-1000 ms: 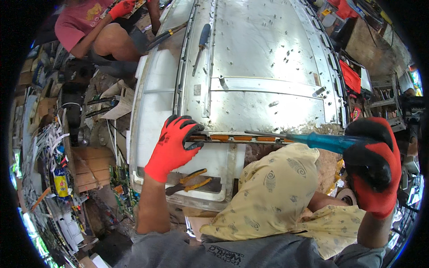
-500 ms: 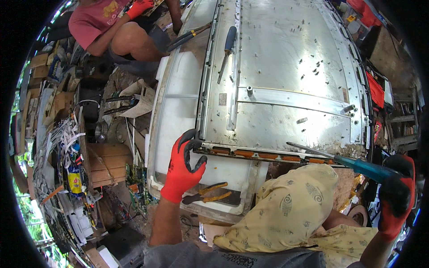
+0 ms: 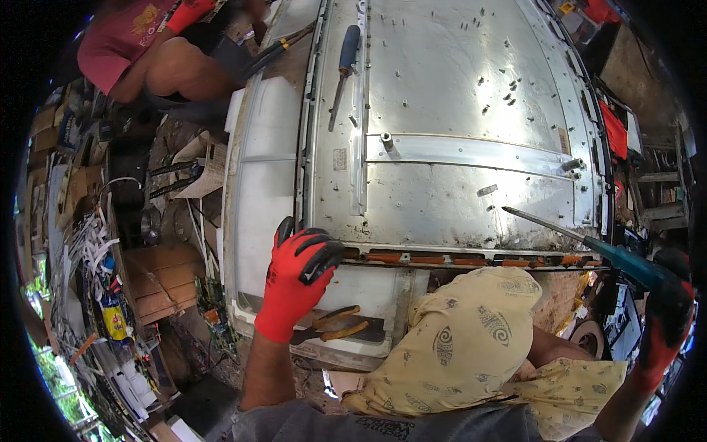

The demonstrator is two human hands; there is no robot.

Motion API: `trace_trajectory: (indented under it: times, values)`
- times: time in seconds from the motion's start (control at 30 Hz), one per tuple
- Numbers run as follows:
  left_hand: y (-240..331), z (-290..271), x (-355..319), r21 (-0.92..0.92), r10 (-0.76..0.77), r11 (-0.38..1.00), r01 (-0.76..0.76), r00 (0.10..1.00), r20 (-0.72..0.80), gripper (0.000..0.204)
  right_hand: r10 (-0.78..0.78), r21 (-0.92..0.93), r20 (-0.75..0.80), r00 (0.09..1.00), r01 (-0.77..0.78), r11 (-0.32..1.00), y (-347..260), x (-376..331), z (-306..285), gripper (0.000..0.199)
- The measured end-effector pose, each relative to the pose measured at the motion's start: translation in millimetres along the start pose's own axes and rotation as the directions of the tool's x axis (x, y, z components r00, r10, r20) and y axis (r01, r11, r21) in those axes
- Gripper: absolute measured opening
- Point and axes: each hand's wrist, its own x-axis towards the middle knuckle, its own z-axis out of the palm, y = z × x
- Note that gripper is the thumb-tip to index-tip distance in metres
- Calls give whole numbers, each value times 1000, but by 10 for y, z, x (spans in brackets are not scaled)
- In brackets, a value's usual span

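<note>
While the big silver metal panel [image 3: 442,206] is filling the upper middle of the frame, a white panel [image 3: 269,125] is showing past its left side and below its lower-left corner. Co-worker [image 3: 173,68] in a dull red shirt is sitting upper left. Yellow patterned cloth [image 3: 471,331] is covering the wearer's knee, lower middle. Flat crossbar [image 3: 471,153] is running across the metal panel. Orange strip [image 3: 456,261] is showing along that panel's lower edge. Hands, gloved red and black, are sitting well apart. Left hand [image 3: 298,269] is resting, fingers curled, at the metal panel's lower-left corner; can't tell if it's gripping. Right hand [image 3: 666,309], lower right, is clamping the handle of a teal screwdriver [image 3: 630,261]; shaft is pointing up-left over the metal panel, can't tell if the tip is touching. Blue-handled screwdriver [image 3: 348,51] is lying on the metal panel, upper middle. Yellow-handled pliers [image 3: 345,333] are lying just right of the left glove. Small studs [image 3: 512,96] are dotting the upper right of the metal panel.
</note>
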Motion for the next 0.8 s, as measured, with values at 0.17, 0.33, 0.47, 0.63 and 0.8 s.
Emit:
trace_trajectory:
  times: [0.17, 0.33, 0.47, 0.63, 0.8]
  values:
    - [-6, 79, 12, -64, -146, 988, 141, 986, -78, 36, -18, 10, 12, 1000, 18, 1000, -88, 54, 104, 44]
    - [50, 38, 31, -132, -135, 983, 126, 989, -60, 33, 11, -22, -11, 1000, -11, 1000, -104, 36, 78, 42]
    - [66, 1, -41, -189, -88, 978, 86, 996, -1, 35, 47, 40, 37, 998, -48, 998, -96, 73, 99, 41]
    - [9, 92, -119, -180, -28, 984, 9, 994, -104, 35, 61, -39, -49, 997, -63, 997, -95, 111, 243, 42]
    - [-20, 141, -152, -333, -219, 930, 158, 963, -156, 36, 164, -12, 4, 986, -164, 986, -146, 104, 275, 41]
